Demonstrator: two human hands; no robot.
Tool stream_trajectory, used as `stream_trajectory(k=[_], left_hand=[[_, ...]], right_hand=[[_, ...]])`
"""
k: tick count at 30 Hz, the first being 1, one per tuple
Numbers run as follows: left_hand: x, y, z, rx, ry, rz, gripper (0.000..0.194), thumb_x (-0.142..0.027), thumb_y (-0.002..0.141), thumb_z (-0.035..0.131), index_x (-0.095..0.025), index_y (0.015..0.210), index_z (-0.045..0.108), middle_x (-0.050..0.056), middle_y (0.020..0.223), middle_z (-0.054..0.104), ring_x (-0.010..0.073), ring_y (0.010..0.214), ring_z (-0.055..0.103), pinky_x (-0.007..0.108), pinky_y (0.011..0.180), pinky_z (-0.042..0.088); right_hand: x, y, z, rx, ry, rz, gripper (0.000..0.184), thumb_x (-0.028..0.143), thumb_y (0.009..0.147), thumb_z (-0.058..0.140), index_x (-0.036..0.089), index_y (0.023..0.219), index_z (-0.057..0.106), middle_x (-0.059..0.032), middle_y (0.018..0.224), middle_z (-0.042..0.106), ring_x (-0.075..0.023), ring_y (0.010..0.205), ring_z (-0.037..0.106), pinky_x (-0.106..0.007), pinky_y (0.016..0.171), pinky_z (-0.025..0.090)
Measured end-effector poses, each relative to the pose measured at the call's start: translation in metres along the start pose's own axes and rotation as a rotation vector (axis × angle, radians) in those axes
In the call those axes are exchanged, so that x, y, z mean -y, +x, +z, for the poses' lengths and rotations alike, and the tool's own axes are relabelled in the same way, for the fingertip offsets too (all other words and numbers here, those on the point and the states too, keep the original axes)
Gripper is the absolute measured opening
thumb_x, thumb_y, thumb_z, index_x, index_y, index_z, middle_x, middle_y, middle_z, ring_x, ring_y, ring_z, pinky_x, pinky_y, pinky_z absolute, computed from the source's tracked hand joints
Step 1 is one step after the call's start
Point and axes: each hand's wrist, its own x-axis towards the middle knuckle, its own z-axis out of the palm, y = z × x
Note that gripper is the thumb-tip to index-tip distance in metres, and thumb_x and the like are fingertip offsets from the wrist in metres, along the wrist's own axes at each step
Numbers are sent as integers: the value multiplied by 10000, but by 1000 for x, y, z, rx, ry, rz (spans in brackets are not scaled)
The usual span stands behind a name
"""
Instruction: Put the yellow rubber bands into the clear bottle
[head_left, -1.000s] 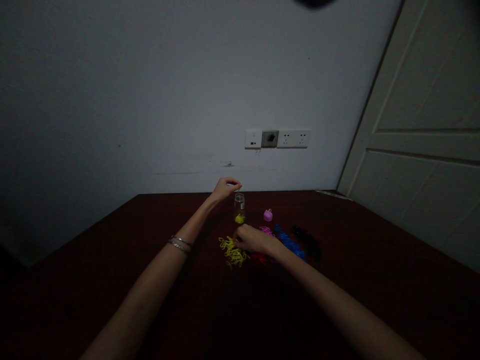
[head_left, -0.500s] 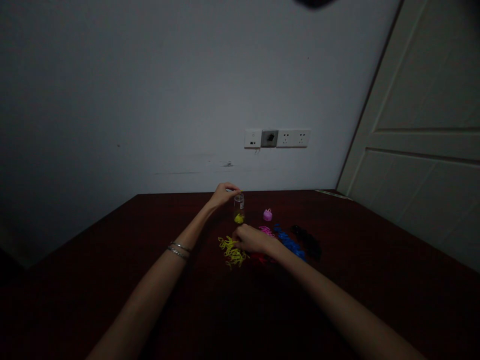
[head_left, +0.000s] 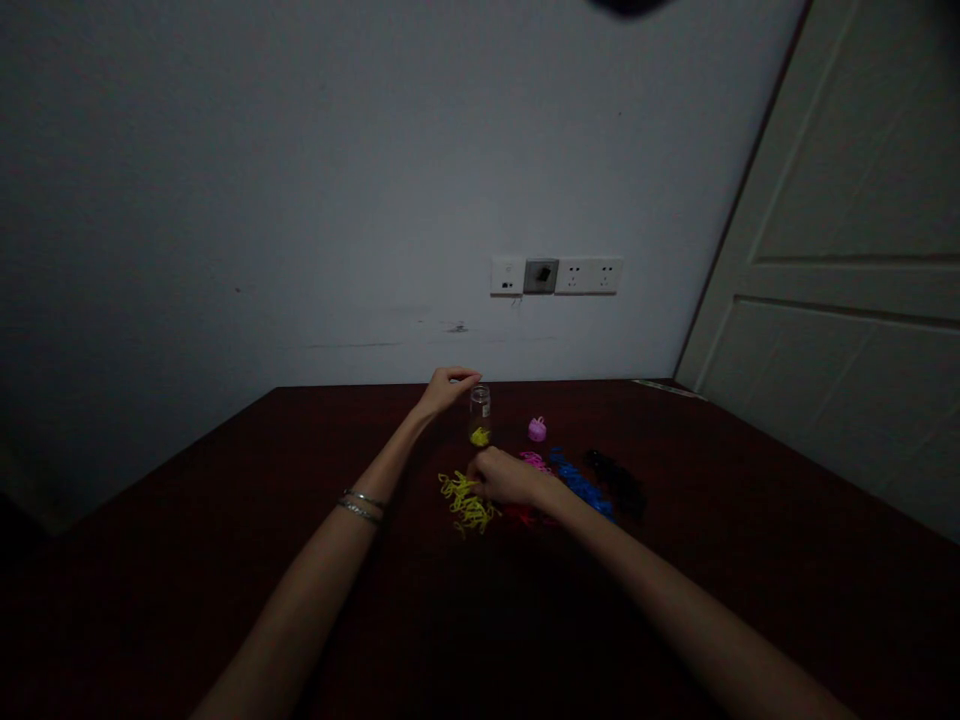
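A small clear bottle [head_left: 480,412] stands upright on the dark red table [head_left: 225,520], with yellow bits at its bottom. My left hand [head_left: 448,388] hovers at the bottle's mouth, fingers pinched together; what they hold is too small to make out. My right hand [head_left: 507,477] rests curled on the table just right of a pile of yellow rubber bands [head_left: 463,500], fingertips at the pile's edge. Pink bands [head_left: 534,460], blue bands [head_left: 577,484], red bands [head_left: 519,514] and dark bands [head_left: 619,483] lie beside it.
A small pink cap-like object [head_left: 536,429] sits right of the bottle. The wall behind carries a row of sockets [head_left: 556,276]. A pale door [head_left: 847,300] stands at the right. The room is dim.
My left hand has sunk slightly toward the bottle's mouth. My right hand has stayed at the yellow pile.
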Motion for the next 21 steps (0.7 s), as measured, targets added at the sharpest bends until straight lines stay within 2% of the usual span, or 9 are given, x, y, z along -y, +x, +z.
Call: stream_trajectory(k=[3, 7, 14, 18, 21], left_hand=[[4, -1, -3, 5, -91, -91, 381, -386, 662, 629, -114, 928, 656, 94, 921, 652, 171, 835, 570, 269, 723, 412], [15, -1, -12, 75, -209, -198, 489, -466, 669, 604, -132, 1027, 613, 96, 950, 634, 164, 835, 564, 244, 661, 404], [53, -12, -18, 122, -481, -373, 476, -504, 717, 543, -111, 980, 601, 95, 887, 616, 140, 757, 571, 242, 635, 415], [71, -24, -17, 72, -524, -487, 482, -541, 716, 518, -120, 935, 605, 75, 824, 614, 128, 686, 566, 238, 594, 414], [82, -30, -13, 48, -514, -541, 479, -547, 704, 524, -110, 882, 608, 66, 744, 611, 123, 628, 560, 236, 572, 412]], right_hand=[[-1, 1, -1, -5, 49, 5, 153, 125, 690, 515, 100, 702, 666, -51, 646, 632, -84, 524, 475, -195, 506, 297], [-3, 2, -4, -27, 160, 9, 164, 109, 670, 531, 90, 730, 683, -41, 635, 626, -80, 531, 475, -178, 507, 318], [-12, 6, -16, -103, 416, 48, 193, 152, 669, 554, 97, 786, 696, -21, 620, 626, -83, 529, 491, -169, 486, 349], [-19, 12, -22, -180, 547, 37, 200, 232, 677, 584, 98, 771, 699, -36, 642, 637, -92, 549, 508, -184, 506, 374], [-23, 17, -29, -191, 627, 61, 222, 270, 676, 597, 95, 774, 692, -36, 621, 623, -88, 524, 493, -191, 484, 375]])
